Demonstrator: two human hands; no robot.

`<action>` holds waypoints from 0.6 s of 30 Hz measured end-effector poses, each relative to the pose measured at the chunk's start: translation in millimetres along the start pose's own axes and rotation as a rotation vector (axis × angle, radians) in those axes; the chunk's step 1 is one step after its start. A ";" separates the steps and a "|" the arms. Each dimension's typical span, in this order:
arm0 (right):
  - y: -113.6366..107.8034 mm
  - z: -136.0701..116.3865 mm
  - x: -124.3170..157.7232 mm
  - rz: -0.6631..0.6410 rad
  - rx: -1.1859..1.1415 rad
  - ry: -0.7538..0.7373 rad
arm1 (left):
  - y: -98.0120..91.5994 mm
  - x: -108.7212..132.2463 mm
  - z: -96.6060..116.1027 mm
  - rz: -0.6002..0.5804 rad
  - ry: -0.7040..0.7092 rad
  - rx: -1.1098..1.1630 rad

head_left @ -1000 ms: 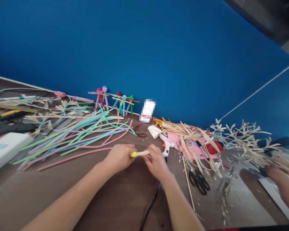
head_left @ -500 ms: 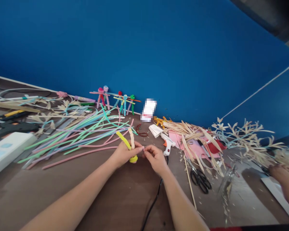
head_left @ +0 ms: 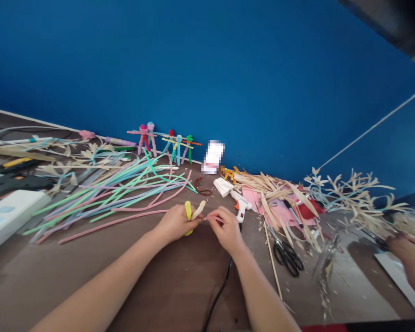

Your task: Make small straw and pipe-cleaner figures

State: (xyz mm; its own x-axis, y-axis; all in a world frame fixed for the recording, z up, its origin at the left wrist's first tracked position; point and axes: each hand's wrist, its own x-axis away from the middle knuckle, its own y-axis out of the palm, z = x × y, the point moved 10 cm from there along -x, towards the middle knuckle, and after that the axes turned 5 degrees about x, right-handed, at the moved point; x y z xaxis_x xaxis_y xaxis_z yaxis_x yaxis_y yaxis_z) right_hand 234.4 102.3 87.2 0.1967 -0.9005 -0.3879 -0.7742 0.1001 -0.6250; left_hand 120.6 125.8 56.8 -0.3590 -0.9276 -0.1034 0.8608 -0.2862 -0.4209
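Observation:
My left hand (head_left: 175, 222) is closed around a small figure of twisted pipe cleaners (head_left: 192, 213), with a yellow stub and a cream stub sticking up between the fingers. My right hand (head_left: 224, 227) pinches a thin pink strand that runs to the figure's right side. Both hands hover just above the brown table (head_left: 90, 267), near its middle. A white glue gun (head_left: 240, 204) lies just beyond my right hand, its black cord (head_left: 218, 295) trailing toward me.
A spread of long pastel pipe cleaners (head_left: 107, 196) lies at left. Several finished figures (head_left: 166, 144) stand against the blue wall. Dried leaf strips (head_left: 283, 193), black scissors (head_left: 287, 258) and a thin stick lie right. Another person's hand (head_left: 406, 251) works at far right.
The figure lay level between both hands, then was turned so its stubs point up. The stubs now stand shorter in my left hand, and my right hand has shifted to pinching a strand.

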 end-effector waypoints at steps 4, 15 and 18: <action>9.2 29.9 -1.0 -0.062 -0.241 0.183 | 13.2 4.8 7.5 -0.145 0.012 0.169; 23.1 34.7 1.9 -0.160 -0.265 0.255 | -1.2 1.2 -5.3 0.070 -0.081 0.311; 24.7 27.4 2.9 -0.171 -0.179 0.206 | -1.4 -1.1 -10.9 0.087 -0.088 0.285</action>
State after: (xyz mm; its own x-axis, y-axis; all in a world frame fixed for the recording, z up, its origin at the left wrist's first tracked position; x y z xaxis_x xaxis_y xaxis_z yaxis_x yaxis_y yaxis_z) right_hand 232.4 113.7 52.0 0.2207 -0.9665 -0.1307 -0.8378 -0.1193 -0.5327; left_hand 115.9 129.8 47.7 -0.2574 -0.9653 -0.0447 0.9579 -0.2488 -0.1431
